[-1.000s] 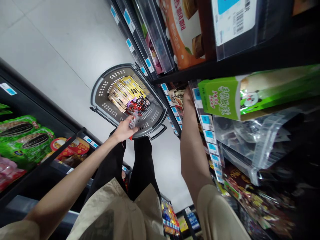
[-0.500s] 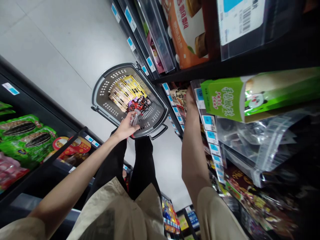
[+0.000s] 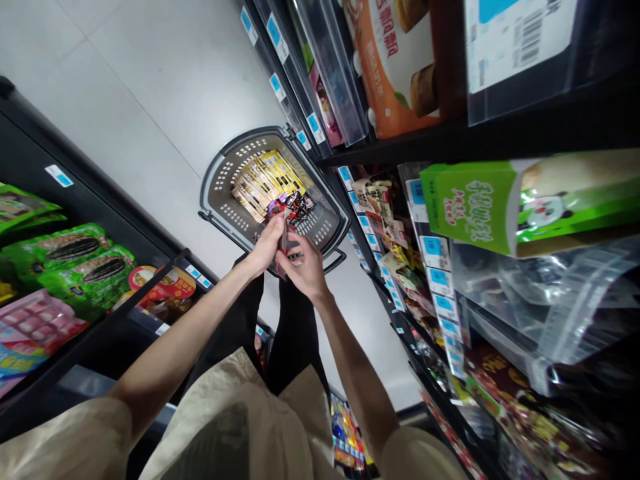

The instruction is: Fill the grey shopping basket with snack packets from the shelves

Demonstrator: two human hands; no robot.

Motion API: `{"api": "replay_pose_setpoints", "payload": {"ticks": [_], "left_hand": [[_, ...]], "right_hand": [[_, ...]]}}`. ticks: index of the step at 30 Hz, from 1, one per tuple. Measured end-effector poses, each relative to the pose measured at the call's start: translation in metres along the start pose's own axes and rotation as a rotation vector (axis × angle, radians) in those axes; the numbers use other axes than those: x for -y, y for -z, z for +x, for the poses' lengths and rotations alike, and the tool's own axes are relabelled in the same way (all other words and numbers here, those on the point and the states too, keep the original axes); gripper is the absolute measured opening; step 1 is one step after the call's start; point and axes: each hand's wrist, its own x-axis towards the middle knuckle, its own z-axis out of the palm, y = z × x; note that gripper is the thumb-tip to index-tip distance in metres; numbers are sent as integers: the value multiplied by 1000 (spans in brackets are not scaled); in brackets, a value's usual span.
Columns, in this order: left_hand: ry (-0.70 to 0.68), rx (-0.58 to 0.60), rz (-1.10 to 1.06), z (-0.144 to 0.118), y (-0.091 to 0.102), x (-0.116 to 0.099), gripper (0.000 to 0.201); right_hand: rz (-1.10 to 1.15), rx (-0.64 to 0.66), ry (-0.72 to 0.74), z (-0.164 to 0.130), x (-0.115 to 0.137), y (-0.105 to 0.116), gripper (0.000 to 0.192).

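Snack packet [image 3: 284, 241], small and dark with red, is sitting pinched between both hands just above the near rim of the grey shopping basket [image 3: 220, 193] on the floor. The left hand [image 3: 269, 241] is gripping its left edge, fingers curled; the right hand [image 3: 305, 265] is closing on the other side, thumb up. Both forearms are reaching down and forward, converging over the basket. With two light grips sharing one slick packet, it could be slipping free and dropping beside the basket or onto the yellow packs [image 3: 263, 183] lying beyond the hands.
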Motion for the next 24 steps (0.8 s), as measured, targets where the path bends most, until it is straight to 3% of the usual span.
{"api": "replay_pose_setpoints", "payload": {"ticks": [3, 7, 10, 12, 17, 20, 24], "left_hand": [[94, -1, -119, 0, 4, -4, 71], [177, 22, -201, -2, 13, -20, 76], [150, -4, -232, -3, 14, -29, 74], [136, -43, -237, -3, 11, -29, 72], [54, -72, -200, 0, -4, -17, 67], [-11, -52, -157, 0, -11, -14, 56], [-1, -99, -120, 1, -15, -18, 49]], "right_hand": [[161, -47, -87, 11, -6, -3, 35], [316, -76, -151, 29, -12, 15, 35], [191, -229, -124, 31, -10, 26, 36], [22, -266, -38, 25, -5, 28, 32], [-268, -33, 199, 0, 5, 11, 24], [-356, -15, 209, -8, 7, 2, 23], [-363, 41, 195, -9, 10, 8, 26]]}}
